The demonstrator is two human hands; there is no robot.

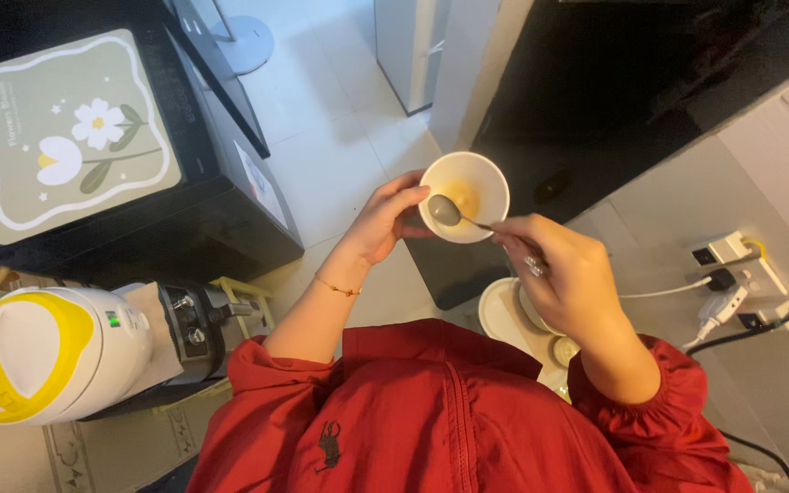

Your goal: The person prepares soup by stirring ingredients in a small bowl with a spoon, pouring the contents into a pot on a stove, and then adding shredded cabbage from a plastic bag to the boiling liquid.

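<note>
A small cream bowl (465, 196) is being held up in front of the person's chest, over the pale tiled floor (340, 137), with a smear of yellowish liquid sitting at its bottom. The left hand (383, 219) is cupping it from the side: the fingers are curling around the outer wall and the thumb is pressing against the rim nearest the body, so the bowl is resting firmly in that grasp. A metal spoon (449, 212) is lying across the bowl's near edge, its rounded end inside the rim, just beside the left thumb. The right hand (568, 278) is pinching the spoon's thin handle between thumb and fingertips, the remaining fingers folding loosely together behind them (a ring is showing on one of them).

Below the right-hand fingers, partly hidden by the palm, a white round dish (502, 315) is sitting with a small container on it. Beyond the right knuckles, white plugs and cables are sitting in a power strip (746, 283) on the beige counter (778, 365). Past the left fingers, well apart, a black appliance (130, 155) is standing with a green flowered mat on top, and nearer the left elbow a white and yellow kettle-like appliance (43, 351) is lying. Red sleeves (257, 361) are covering both arms.
</note>
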